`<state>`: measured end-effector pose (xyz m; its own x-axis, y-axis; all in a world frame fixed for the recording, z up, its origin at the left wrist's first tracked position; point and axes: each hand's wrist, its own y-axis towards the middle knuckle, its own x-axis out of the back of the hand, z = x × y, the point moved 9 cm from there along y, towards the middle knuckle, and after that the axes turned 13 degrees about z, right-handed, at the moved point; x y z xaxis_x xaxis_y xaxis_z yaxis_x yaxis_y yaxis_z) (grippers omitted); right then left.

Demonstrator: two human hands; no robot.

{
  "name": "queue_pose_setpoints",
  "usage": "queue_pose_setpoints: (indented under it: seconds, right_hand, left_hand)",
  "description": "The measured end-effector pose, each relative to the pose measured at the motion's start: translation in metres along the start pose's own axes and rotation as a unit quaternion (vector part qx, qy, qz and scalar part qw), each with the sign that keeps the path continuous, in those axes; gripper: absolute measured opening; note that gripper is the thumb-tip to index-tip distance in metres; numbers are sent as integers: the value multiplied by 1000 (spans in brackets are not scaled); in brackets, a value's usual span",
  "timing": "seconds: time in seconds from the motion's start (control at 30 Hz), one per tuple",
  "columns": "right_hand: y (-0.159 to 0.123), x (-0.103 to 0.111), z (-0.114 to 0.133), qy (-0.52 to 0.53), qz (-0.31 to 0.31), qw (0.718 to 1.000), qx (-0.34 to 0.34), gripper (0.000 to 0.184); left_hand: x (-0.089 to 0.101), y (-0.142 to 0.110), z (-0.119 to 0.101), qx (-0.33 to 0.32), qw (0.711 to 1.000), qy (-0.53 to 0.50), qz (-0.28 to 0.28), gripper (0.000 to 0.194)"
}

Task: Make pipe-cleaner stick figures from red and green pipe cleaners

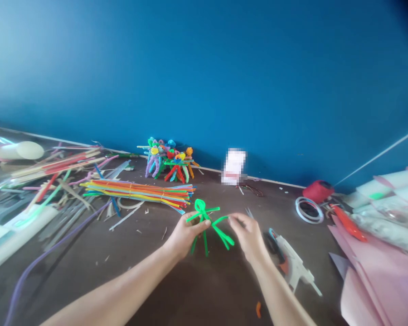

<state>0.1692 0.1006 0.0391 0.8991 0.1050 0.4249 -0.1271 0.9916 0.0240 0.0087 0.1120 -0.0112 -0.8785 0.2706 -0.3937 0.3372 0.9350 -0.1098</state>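
My left hand (188, 233) is closed, thumb and fingers pinching the middle of a green pipe cleaner figure (200, 206). The figure has a looped head, two arms sticking out sideways and strands hanging below. To its right, a folded green pipe cleaner (222, 235) reaches out from it, its bent part hanging down. My right hand (246, 231) pinches the tip of that strand. Both hands are raised over the dark table (187, 290). Scissors (274, 237) lie partly hidden behind my right hand and wrist.
A bundle of coloured pipe cleaners (139, 192) lies behind my left hand, with finished pipe cleaner figures (170, 158) by the blue wall. A white glue gun (295, 262) rests right of my right arm. Tape rolls (309, 210), pink sheets (370, 271) and loose strips (68, 190) crowd the sides.
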Motion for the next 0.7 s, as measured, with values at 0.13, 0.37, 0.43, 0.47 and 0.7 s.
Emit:
queue_pose_setpoints:
  seconds: [0.13,0.37,0.43,0.47,0.7]
  right_hand:
    - [6,-18,-16,34,65,996,-42,25]
    - [2,-41,-20,-14,152,987,-56,30]
    - [1,-42,-19,-35,156,986,-50,30]
    - [1,-42,-19,-40,154,986,-49,30]
    - [0,-41,-12,-78,158,983,-42,28]
  left_hand:
    - [-12,0,4,28,996,-64,64,20]
    - [-11,0,11,51,989,-129,46,20]
    - [-10,0,12,51,988,-135,48,19]
    - [-10,0,14,54,987,-139,51,19]
    - [-17,-4,24,109,974,-175,98,23]
